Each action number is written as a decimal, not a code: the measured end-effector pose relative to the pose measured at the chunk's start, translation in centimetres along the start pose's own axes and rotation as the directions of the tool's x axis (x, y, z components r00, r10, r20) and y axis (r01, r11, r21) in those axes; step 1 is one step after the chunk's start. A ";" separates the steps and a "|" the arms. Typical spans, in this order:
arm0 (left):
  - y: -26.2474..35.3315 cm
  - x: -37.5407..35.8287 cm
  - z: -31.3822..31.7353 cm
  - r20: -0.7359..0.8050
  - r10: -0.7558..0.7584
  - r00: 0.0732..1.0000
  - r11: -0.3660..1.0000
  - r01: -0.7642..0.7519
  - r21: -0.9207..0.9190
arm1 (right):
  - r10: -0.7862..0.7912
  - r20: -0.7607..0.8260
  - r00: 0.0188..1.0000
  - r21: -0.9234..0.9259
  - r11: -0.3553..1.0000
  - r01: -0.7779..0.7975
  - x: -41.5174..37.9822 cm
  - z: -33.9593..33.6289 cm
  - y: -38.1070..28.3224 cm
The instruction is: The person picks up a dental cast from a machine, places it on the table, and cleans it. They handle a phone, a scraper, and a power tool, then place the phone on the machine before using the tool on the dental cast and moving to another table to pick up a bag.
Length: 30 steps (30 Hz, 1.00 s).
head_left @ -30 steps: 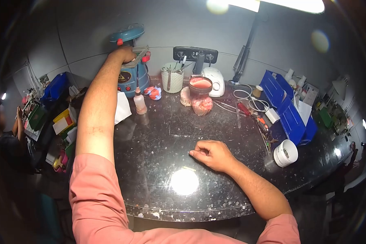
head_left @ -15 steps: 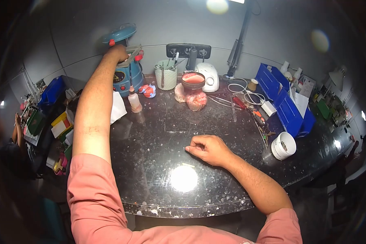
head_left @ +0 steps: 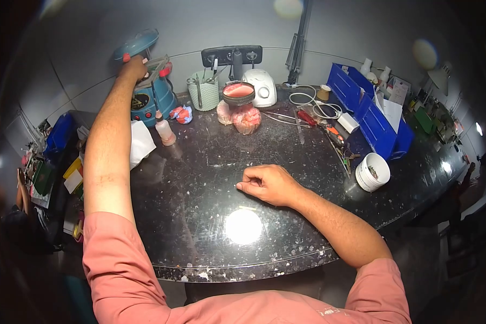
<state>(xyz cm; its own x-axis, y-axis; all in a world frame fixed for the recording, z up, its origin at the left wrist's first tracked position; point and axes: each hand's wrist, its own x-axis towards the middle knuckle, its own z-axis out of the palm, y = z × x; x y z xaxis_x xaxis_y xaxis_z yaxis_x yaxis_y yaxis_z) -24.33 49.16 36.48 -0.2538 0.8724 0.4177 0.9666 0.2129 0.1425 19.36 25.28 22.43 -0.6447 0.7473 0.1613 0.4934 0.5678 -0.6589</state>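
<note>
My left hand (head_left: 135, 68) reaches to the top of a blue machine (head_left: 159, 96) at the back left, between its raised round lid (head_left: 137, 44) and the square frame with red knobs. Its fingers are bent and look closed, but whatever they grip is too small and partly hidden. On the dark worktop (head_left: 200, 183) my right hand (head_left: 269, 184) rests on its side with the fingers curled in, holding nothing visible. A small pale stick (head_left: 248, 208) lies just in front of that hand. Beside the machine stand a dropper bottle (head_left: 166, 133) and a crumpled pink and blue lump (head_left: 181, 114).
Pink and white casts (head_left: 247, 120) sit behind, under a round dish with pink material (head_left: 238, 93). Near them are a woven tool cup (head_left: 204, 94) and a white device (head_left: 264, 89). Blue bins (head_left: 380, 127), a white tub (head_left: 372, 173) and hand tools line the right.
The whole view has shifted, so the bench items appear further left and slightly higher. My left hand has turned a little at the machine, showing more of its fingers. My right hand keeps its curled pose.
</note>
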 end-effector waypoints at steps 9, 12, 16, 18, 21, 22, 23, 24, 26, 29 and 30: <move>2.5 -1.0 -1.3 0.226 -0.078 0.971 0.992 0.054 0.110 | 0.000 0.002 1.000 -0.006 1.000 0.000 0.1 0.2 0.3; 1.9 -0.2 -0.6 0.228 -0.062 0.972 0.987 0.025 0.161 | -0.009 0.001 1.000 -0.003 1.000 0.009 0.1 0.3 0.5; 1.5 -0.2 0.1 0.140 -0.041 0.989 0.987 0.018 0.162 | -0.006 0.000 1.000 0.001 1.000 0.006 0.1 0.2 0.3; 1.2 0.3 0.8 0.133 -0.067 0.989 0.991 0.050 0.127 | -0.009 -0.003 1.000 0.009 1.000 0.009 0.1 0.3 0.4; 0.8 1.8 1.1 0.179 -0.123 0.976 0.986 0.100 0.132 | -0.013 -0.001 1.000 0.010 1.000 0.013 0.2 0.2 0.4; 0.6 2.1 1.3 0.233 -0.152 0.960 0.979 0.113 0.172 | -0.010 0.003 1.000 0.003 1.000 0.010 0.2 0.2 0.4; 0.7 1.8 1.2 0.235 -0.153 0.960 0.978 0.114 0.173 | -0.009 0.005 1.000 0.005 1.000 0.009 0.2 0.2 0.4; 1.1 1.1 0.8 0.206 -0.140 0.968 0.979 0.105 0.174 | -0.008 0.008 1.000 0.002 1.000 0.008 0.2 0.2 0.4; 2.3 -0.7 -0.6 0.179 -0.129 0.975 0.980 0.098 0.176 | -0.005 0.013 1.000 0.002 1.000 0.005 0.1 0.2 0.4; 3.4 -1.7 -1.9 0.224 -0.174 0.959 0.969 0.126 0.214 | -0.025 0.001 1.000 -0.008 1.000 0.025 0.1 0.2 0.4; 3.2 -1.3 -1.6 0.235 -0.189 0.953 0.967 0.139 0.215 | -0.026 0.000 1.000 0.003 1.000 0.026 0.1 0.2 0.4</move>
<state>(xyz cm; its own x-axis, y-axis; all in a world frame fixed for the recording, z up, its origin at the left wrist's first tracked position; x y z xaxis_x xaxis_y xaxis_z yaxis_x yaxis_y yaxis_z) -20.95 48.03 37.83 -0.4166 0.8948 0.1605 0.9068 0.4216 0.0030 19.39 25.57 22.05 -0.6572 0.7324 0.1778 0.4748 0.5856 -0.6570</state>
